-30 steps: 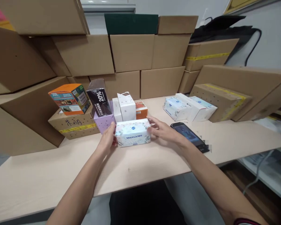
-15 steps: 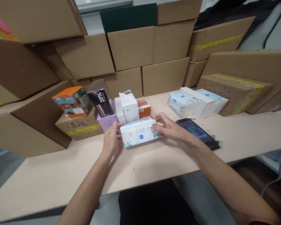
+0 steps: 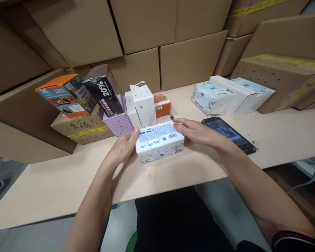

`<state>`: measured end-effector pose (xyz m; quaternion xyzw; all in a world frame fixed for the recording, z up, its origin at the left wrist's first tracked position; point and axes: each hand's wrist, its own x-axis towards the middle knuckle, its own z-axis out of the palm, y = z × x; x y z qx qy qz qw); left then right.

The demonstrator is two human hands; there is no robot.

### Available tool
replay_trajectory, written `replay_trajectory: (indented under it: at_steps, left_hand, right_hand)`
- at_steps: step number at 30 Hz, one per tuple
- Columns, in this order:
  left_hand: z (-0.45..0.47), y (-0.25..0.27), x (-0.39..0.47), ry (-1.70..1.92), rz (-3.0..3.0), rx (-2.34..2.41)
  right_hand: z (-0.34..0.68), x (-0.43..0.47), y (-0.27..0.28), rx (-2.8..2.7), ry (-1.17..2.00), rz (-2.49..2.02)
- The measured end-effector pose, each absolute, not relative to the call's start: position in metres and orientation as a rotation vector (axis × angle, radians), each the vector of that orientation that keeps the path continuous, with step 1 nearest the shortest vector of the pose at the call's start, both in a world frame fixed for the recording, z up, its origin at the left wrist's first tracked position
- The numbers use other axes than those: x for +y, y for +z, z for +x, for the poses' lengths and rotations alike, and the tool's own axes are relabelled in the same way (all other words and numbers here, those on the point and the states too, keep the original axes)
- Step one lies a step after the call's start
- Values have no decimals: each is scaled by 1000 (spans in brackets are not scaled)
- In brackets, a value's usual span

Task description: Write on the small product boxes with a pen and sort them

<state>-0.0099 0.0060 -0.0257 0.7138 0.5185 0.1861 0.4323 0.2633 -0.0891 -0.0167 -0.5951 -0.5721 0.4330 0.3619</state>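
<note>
A white and pale blue tissue pack (image 3: 161, 141) with "Manhua" printed on its upper face is held between my two hands over the light wooden table (image 3: 89, 185). My left hand (image 3: 123, 147) grips its left end, thumb along the top edge. At the right end my right hand (image 3: 195, 131) closes on it, thumb on the upper face and fingers partly hidden behind. Just beyond the pack stand white boxes (image 3: 144, 106), an orange box (image 3: 162, 105) and a lilac box (image 3: 118, 122). A dark handheld device (image 3: 229, 134) lies to the right of my right hand.
On the left, an orange-teal box (image 3: 65, 96) rests on a taped cardboard box (image 3: 81, 127), beside a black "20%" box (image 3: 105, 91). Another tissue pack (image 3: 211, 96) and a white box (image 3: 235, 92) stand at right. Large cardboard cartons (image 3: 191, 63) wall the back.
The tissue pack has tilted so its printed face with the barcode now shows. Both hands keep hold of it. My view has dipped lower, and the cartons' tops have left the picture.
</note>
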Motion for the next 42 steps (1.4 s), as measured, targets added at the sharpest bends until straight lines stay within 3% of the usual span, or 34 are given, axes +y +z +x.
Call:
replay_trajectory:
  at_steps: [3,13,23,28,38,42]
  left_hand:
    - [-11,-25,5,454,1840,1253]
    - [7,-27,-3,1037,1786,1187]
    - [-5,-24,7,735,1763,1346]
    - [-5,-22,2,491,1665,1184]
    - [3,-20,-5,528,1853,972]
    - [2,-19,-8,708,2009,1039]
  right_hand:
    - [262,-88,-19,-1496,1168,-1549]
    - [259,-88,-17,-1286,1041,-1244]
    - [265,-85,-20,-1357,887,-1390]
    - [264,-87,-21,-1511,870,-1383]
    - [262,-89,-16,-1591,830,-1447]
    - [259,-90,-15,-1553,770,-1358]
